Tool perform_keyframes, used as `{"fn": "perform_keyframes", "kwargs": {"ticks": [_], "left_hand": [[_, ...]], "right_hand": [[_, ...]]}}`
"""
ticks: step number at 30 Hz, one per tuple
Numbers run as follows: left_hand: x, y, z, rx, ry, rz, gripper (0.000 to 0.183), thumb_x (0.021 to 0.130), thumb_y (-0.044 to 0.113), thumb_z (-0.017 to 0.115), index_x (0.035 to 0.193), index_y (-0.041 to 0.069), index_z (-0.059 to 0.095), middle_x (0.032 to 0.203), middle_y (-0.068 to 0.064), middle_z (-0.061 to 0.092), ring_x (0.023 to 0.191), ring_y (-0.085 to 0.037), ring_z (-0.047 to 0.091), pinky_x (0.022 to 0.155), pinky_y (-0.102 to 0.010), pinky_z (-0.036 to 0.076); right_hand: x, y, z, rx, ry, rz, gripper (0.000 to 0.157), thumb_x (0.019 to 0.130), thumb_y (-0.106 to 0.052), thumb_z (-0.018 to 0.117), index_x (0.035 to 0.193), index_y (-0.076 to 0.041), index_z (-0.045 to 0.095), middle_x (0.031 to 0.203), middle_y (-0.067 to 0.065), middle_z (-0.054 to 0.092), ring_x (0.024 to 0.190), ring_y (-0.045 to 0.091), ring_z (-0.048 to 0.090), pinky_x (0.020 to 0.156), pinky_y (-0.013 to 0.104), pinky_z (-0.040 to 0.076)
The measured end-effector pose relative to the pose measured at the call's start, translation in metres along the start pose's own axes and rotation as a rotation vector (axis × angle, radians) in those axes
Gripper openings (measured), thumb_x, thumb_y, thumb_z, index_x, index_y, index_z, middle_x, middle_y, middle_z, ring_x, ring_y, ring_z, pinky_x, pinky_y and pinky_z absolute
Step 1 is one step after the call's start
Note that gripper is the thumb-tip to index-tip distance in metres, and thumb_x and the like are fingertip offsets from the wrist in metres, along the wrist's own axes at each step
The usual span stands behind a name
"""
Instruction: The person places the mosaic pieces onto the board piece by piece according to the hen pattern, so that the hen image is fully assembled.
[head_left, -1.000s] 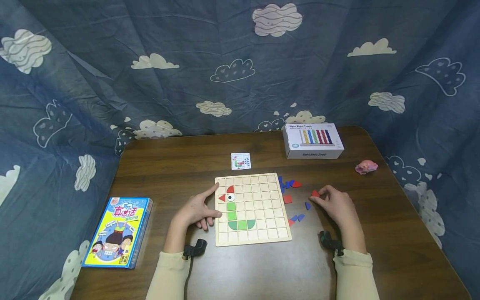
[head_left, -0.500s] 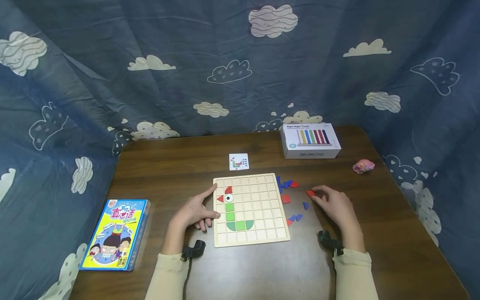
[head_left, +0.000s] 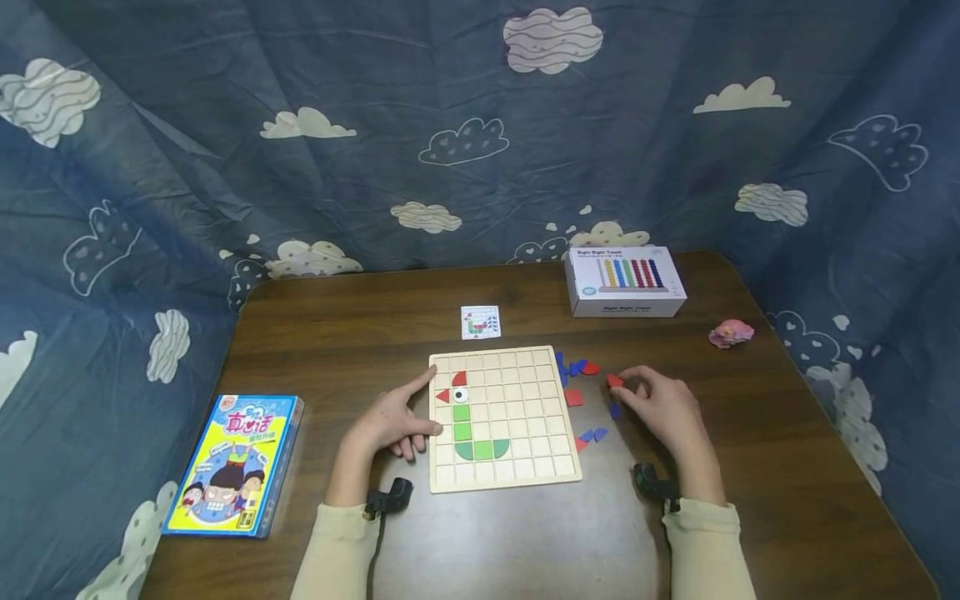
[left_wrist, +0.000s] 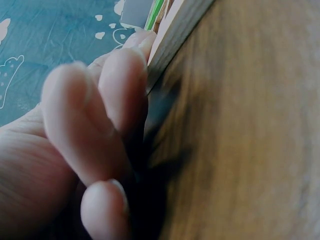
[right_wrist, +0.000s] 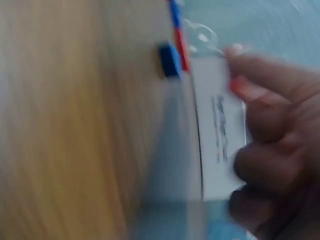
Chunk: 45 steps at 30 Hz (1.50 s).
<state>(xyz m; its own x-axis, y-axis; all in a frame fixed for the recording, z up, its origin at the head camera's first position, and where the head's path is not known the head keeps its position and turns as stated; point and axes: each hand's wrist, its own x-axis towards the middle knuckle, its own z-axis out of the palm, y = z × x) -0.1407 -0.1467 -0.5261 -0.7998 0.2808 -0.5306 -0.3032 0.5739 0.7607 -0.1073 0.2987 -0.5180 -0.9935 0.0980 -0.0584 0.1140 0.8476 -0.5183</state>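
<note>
My left hand (head_left: 392,423) rests at the left edge of a pale wooden grid board (head_left: 517,417), its index finger and thumb stretched out to touch the frame. In the left wrist view the other fingers (left_wrist: 82,120) hang bent beside the board's side wall. On the board, red, green and eye-marked tiles make up a bird's head, neck and lower body. Between thumb and index finger my right hand (head_left: 663,404) pinches a red tile (head_left: 615,380), raised right of the board. A blue tile (head_left: 615,412) lies on the table below that hand.
Several blue and red tiles, among them a red square (head_left: 574,397), lie along the board's right edge. A pattern card (head_left: 480,322) sits behind it. Farther off are a white box (head_left: 627,283) and a pink shell-like object (head_left: 731,333); a blue-yellow box (head_left: 234,465) lies left.
My right hand has moved a little left toward the board with the red tile in its pinch. The left hand has stayed at the board's edge.
</note>
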Motion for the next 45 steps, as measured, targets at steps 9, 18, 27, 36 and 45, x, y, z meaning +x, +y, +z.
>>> {"fn": "perform_keyframes", "kwargs": {"ticks": [9, 18, 27, 36, 45], "left_hand": [[0.000, 0.000, -0.001, 0.005, 0.001, -0.006, 0.103, 0.087, 0.027, 0.089, 0.165, 0.052, 0.027, 0.066, -0.014, 0.072, 0.044, -0.019, 0.065, 0.043, -0.024, 0.050], [0.000, 0.003, -0.002, 0.013, -0.012, 0.019, 0.103, 0.088, 0.028, 0.089, 0.165, 0.052, 0.026, 0.066, -0.014, 0.073, 0.044, -0.019, 0.065, 0.043, -0.026, 0.051], [-0.002, 0.005, -0.003, -0.001, -0.015, 0.008, 0.103, 0.088, 0.026, 0.089, 0.166, 0.051, 0.027, 0.066, -0.014, 0.073, 0.044, -0.019, 0.065, 0.043, -0.025, 0.050], [-0.001, 0.002, -0.001, -0.019, -0.029, 0.004, 0.103, 0.088, 0.026, 0.089, 0.165, 0.052, 0.027, 0.065, -0.014, 0.073, 0.043, -0.018, 0.065, 0.042, -0.025, 0.050], [-0.002, 0.002, -0.001, -0.021, -0.017, 0.006, 0.103, 0.087, 0.025, 0.090, 0.165, 0.052, 0.027, 0.065, -0.014, 0.072, 0.043, -0.018, 0.064, 0.043, -0.024, 0.050]], "right_hand": [[-0.023, -0.109, 0.037, 0.091, -0.094, -0.233, 0.028, 0.092, -0.036, 0.084, 0.112, -0.017, 0.077, 0.060, -0.006, 0.051, 0.055, 0.011, 0.043, 0.053, 0.026, 0.032], [-0.037, -0.155, 0.087, -0.075, -0.167, -0.315, 0.023, 0.090, -0.044, 0.084, 0.103, -0.025, 0.080, 0.055, -0.011, 0.044, 0.053, 0.008, 0.039, 0.052, 0.025, 0.028], [-0.038, -0.156, 0.094, -0.109, -0.151, -0.347, 0.028, 0.091, -0.045, 0.083, 0.111, -0.026, 0.078, 0.056, -0.011, 0.039, 0.053, 0.010, 0.036, 0.052, 0.026, 0.027], [-0.039, -0.152, 0.099, -0.103, -0.128, -0.364, 0.019, 0.094, -0.042, 0.080, 0.110, -0.031, 0.079, 0.053, -0.014, 0.031, 0.052, 0.008, 0.030, 0.052, 0.026, 0.025], [-0.033, -0.141, 0.086, 0.046, -0.131, -0.314, 0.020, 0.095, -0.038, 0.080, 0.112, -0.028, 0.079, 0.054, -0.012, 0.037, 0.053, 0.006, 0.031, 0.053, 0.025, 0.027]]}}
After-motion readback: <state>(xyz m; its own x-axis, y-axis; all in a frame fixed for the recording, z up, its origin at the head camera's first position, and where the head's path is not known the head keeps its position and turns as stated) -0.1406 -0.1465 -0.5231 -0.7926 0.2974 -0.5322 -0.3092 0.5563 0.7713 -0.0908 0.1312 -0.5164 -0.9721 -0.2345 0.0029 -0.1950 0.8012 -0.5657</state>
